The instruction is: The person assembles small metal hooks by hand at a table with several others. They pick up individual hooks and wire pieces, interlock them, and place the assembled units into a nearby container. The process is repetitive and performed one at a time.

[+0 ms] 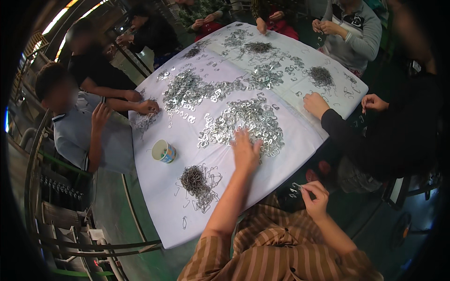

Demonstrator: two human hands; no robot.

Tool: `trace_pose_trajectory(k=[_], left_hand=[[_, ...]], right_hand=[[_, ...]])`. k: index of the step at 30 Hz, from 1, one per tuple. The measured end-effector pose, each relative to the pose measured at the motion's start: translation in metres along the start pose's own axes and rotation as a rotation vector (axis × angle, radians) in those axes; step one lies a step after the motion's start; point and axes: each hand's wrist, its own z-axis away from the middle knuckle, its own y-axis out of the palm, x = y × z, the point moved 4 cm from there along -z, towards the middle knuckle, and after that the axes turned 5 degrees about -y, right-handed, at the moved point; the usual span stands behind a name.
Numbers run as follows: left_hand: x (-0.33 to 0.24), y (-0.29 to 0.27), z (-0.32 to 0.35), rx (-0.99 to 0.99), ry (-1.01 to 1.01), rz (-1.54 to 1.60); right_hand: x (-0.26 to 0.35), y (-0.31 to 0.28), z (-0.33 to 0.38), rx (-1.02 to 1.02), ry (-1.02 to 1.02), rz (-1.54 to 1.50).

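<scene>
My left hand [244, 152] reaches over a loose pile of shiny silver curved metal pieces [248, 114] on the white-covered table. Its fingers look spread on the near edge of the pile, slightly blurred, with no piece visibly gripped. Off the table's near edge, my right hand [316, 200] pinches a thin bent wire pin [297, 185] between thumb and fingers. A few small silver pieces [293, 191] hang at that pin. To the left of my left forearm lies a tangled heap of dark wire pins [194, 180], with some scattered around it.
A paper cup [164, 151] stands on the white tabletop [154, 187] at left. Further silver piles [185, 89] and dark wire heaps [321, 76] spread across it. Several people sit around; a co-worker's hand [316, 105] rests at the right edge, another [149, 107] at left.
</scene>
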Motion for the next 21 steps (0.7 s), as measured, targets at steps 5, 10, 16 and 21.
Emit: trace_pose_trajectory(k=[5, 10, 16, 21], left_hand=[[0.058, -0.035, -0.035, -0.022, -0.279, -0.283], [0.008, -0.005, 0.002, 0.082, 0.061, -0.264], [-0.001, -0.033, 0.037, -0.009, 0.144, 0.017], [0.051, -0.111, 0.046, -0.161, -0.049, -0.684]], right_hand=[[-0.002, 0.001, 0.004, 0.013, 0.021, -0.020], [-0.001, 0.009, 0.008, 0.039, 0.044, -0.033], [0.002, 0.009, 0.008, 0.045, 0.034, -0.047], [-0.002, 0.006, 0.012, 0.042, 0.045, -0.026]])
